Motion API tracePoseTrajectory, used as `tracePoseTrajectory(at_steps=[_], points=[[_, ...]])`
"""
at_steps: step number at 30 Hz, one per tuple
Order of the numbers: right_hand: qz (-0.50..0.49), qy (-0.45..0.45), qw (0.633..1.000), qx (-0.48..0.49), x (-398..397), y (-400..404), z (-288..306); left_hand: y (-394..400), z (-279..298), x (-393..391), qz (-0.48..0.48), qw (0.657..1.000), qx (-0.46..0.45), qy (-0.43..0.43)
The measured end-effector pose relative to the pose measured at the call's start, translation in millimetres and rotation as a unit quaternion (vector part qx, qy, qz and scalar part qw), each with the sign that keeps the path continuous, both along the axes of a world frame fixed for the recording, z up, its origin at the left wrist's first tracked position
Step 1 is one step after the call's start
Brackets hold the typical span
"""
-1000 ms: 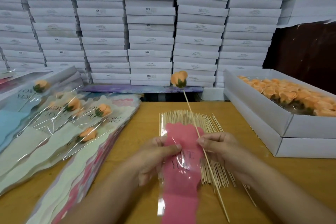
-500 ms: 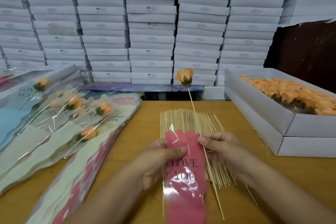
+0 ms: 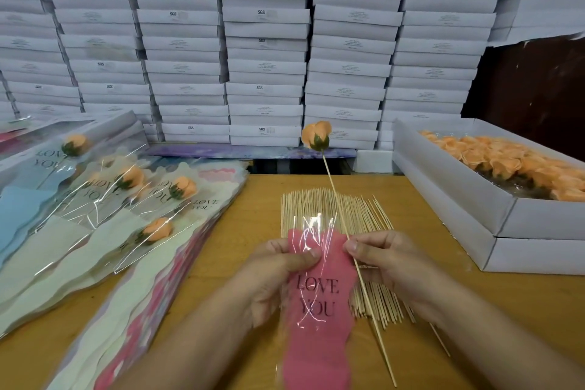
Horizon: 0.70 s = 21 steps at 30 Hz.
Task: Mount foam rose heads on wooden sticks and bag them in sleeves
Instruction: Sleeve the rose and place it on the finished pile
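Above the pile of sticks [image 3: 338,250], the left hand [image 3: 278,269] pinched the thin, likely slippery pink sleeve [image 3: 318,304] near its mouth, while the right hand [image 3: 386,260] pinched the light, probably snappable stick [image 3: 354,260] of the mounted rose [image 3: 316,135] mid-shaft, sparing the crushable foam.

Centre: a sleeve [image 3: 316,310] held above the counter [image 3: 247,231] between the left hand [image 3: 278,275] and the right hand [image 3: 386,263].
Stick: the stick [image 3: 357,266] runs along the sleeve's right edge — its rose head [image 3: 316,135] at the far end.
Under the hands: loose sticks [image 3: 335,209] lie on the counter.
Left: bagged roses [image 3: 152,199] on stacked sleeves [image 3: 142,320].
Right: an open box [image 3: 459,187] with rose heads [image 3: 512,165] in it, on another box [image 3: 538,255].
Behind: stacked boxes [image 3: 266,41] — a wall of them past the counter's far edge.
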State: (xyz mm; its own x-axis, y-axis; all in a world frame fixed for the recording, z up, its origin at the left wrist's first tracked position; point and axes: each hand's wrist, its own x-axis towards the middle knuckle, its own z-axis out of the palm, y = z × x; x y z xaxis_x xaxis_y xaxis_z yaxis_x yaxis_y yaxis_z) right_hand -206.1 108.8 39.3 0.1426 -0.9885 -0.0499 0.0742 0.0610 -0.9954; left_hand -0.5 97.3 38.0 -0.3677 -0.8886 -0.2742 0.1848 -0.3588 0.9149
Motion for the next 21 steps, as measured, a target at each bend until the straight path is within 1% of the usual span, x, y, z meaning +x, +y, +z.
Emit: tracePoseTrajectory(at_steps=[4,8,15,21], points=[[0.003,0.018,1.0,-0.005,0.3,1.5,1.2,-0.5,-1.2,-0.1,0.017,1.0,-0.002,0.006],[-0.014,0.031,0.999,0.0,-1.4,0.3,2.9,-1.4,-3.0,0.1,0.035,0.999,0.01,0.009],[-0.024,0.053,0.998,0.02,-4.4,0.9,4.8,0.5,-1.2,-0.5,0.041,0.999,0.025,0.02],[-0.086,0.066,0.994,0.002,-9.6,-14.0,20.6,3.2,-0.6,-1.6,0.036,0.999,0.037,0.013]])
